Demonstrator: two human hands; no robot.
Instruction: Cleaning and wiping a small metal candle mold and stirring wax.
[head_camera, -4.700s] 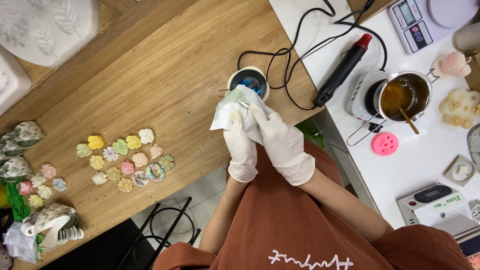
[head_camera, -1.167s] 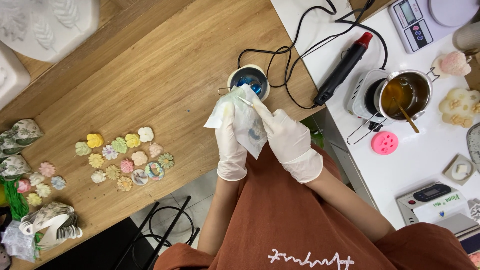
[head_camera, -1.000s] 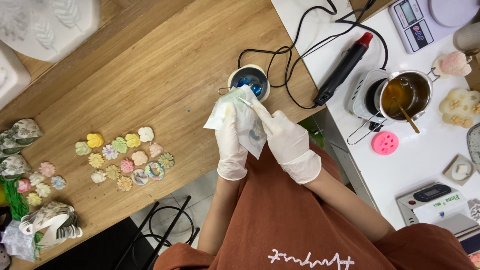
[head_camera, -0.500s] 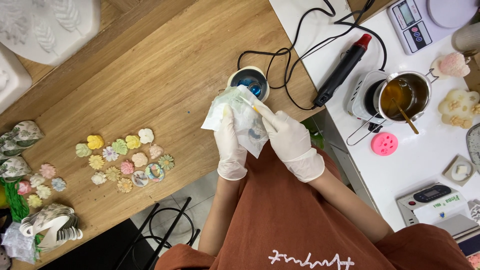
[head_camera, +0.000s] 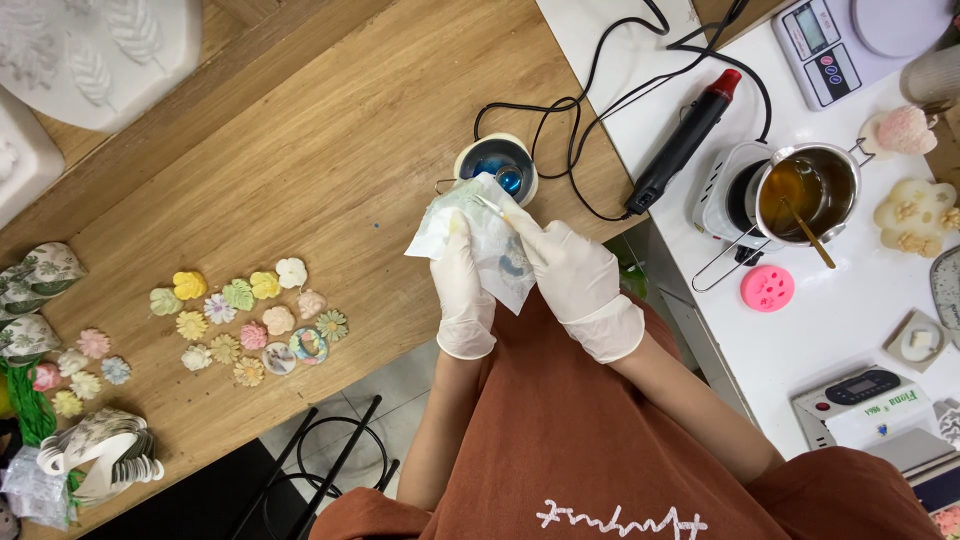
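A seated person in white gloves works a crumpled, stained wipe (head_camera: 480, 240) at the edge of a wooden table (head_camera: 330, 130), just in front of a small cup of blue liquid (head_camera: 497, 168). The left hand (head_camera: 462, 295) is closed around the wipe from below, fingers curled into its folds, while the right hand (head_camera: 572, 275) pinches a thin white stick (head_camera: 492, 207) between thumb and fingertips and presses its tip into the cloth; neither hand is open. The wipe hangs above the table edge and the person's rust-coloured apron (head_camera: 600, 440), nearly touching the cup's rim. The risks look plain enough: a nudge of the wipe or a gloved knuckle could tip the cup and send blue liquid across the bare wood, and the black cable (head_camera: 560, 110) looping right beside it could drag it over if snagged. Any dye on the cloth could also drip onto the apron below. To the left, a cluster of small pastel flower-shaped pieces (head_camera: 245, 320) lies well apart from the work. On the white bench to the right stand a black heat tool (head_camera: 685, 140), a metal pot of amber liquid (head_camera: 805, 190) on a small heater, a pink mould (head_camera: 768, 288) and a digital scale (head_camera: 860, 40), all out of the hands' reach at this moment.
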